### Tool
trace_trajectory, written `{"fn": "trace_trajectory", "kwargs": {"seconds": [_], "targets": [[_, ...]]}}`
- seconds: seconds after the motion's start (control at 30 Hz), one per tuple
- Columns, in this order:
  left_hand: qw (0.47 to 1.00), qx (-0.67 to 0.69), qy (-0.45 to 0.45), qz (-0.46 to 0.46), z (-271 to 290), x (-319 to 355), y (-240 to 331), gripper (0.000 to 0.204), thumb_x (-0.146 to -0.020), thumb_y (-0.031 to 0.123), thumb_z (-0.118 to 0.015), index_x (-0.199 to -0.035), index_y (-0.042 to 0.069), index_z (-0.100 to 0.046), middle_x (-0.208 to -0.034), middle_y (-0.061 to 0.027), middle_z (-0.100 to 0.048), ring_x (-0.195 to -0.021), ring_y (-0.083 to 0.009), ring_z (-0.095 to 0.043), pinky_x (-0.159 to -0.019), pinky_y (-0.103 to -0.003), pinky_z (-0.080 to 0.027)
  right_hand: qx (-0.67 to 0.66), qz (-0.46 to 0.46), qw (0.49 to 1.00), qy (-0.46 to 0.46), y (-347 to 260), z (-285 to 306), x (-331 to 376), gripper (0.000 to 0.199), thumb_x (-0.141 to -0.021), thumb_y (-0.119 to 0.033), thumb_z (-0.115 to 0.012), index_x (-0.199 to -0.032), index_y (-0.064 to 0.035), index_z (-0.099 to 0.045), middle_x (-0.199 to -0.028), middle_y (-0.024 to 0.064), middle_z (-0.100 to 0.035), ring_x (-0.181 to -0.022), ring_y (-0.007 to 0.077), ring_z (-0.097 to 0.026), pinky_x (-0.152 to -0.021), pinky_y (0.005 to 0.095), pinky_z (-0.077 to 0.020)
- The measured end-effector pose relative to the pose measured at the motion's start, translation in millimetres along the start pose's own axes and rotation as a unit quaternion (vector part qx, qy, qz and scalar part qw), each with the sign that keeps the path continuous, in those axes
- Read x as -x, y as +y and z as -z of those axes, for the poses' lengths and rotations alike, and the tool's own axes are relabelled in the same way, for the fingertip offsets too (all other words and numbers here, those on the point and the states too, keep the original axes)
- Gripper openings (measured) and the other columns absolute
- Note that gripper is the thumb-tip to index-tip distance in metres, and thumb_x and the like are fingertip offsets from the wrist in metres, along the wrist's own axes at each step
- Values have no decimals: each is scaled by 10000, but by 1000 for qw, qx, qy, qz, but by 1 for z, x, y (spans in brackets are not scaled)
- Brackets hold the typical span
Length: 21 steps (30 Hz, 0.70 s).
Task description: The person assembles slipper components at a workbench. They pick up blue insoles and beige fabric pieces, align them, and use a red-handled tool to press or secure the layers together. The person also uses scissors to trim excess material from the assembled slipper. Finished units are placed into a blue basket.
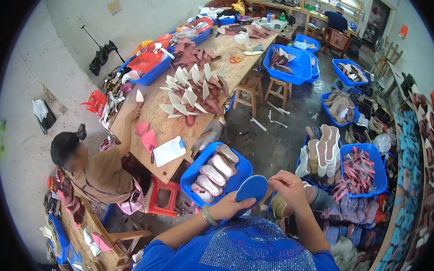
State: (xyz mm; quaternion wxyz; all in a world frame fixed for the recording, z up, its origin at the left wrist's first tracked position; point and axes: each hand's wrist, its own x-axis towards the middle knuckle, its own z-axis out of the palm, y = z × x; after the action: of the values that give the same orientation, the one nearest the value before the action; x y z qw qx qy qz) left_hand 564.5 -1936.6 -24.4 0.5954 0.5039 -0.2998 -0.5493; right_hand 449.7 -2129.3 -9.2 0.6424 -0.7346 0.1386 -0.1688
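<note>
My left hand [228, 206] is closed around a blue sole-shaped piece [253, 187], held upright in front of my chest with the rounded end up. My right hand [289, 183] is just to its right, thumb and fingers pinched together. Whatever sits in that pinch is too small to make out. Just beyond my left hand, a blue tub [247, 169] holds several pale, shoe-shaped pieces [211, 174] laid in a row.
At left a seated person [99, 171] reaches over the wooden table [145, 110], which bears a pile of cream-and-maroon shoe pieces [192, 91]. A red stool [165, 199] stands beside the near tub. Right are blue tubs of strips [357, 170] and stacked striped footwear [352, 209].
</note>
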Motion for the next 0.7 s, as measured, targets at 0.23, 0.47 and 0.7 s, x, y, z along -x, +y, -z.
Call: {"fn": "trace_trajectory", "kwargs": {"seconds": [0.23, 0.47, 0.7], "targets": [[999, -23, 15, 17, 72, -141, 23, 359, -954, 281, -552, -1213, 31, -554, -1048, 5, -589, -967, -88, -521, -862, -262, -432, -61, -122, 989, -62, 44, 60, -144, 106, -836, -102, -662, -830, 1, -685, -721, -14, -601, -604, 50, -539, -535, 200, -423], [999, -1, 20, -47, 159, -280, 85, 384, -954, 302, -551, -1232, 36, -537, -1037, 3, -583, -946, -97, -533, -847, -272, -442, 2, -98, 994, -45, 57, 113, -334, 95, -816, -96, -660, -814, -7, -690, -668, -3, -619, -555, 40, -519, -505, 189, -405], [974, 67, 210, -51, 236, -335, 129, 379, -946, 198, -559, -1271, 14, -495, -1159, -28, -576, -1001, -128, -558, -858, -284, -466, -78, -160, 982, -58, 120, 123, -552, 119, -862, -109, -618, -887, -9, -677, -636, 3, -593, -528, 58, -519, -483, 202, -408]]}}
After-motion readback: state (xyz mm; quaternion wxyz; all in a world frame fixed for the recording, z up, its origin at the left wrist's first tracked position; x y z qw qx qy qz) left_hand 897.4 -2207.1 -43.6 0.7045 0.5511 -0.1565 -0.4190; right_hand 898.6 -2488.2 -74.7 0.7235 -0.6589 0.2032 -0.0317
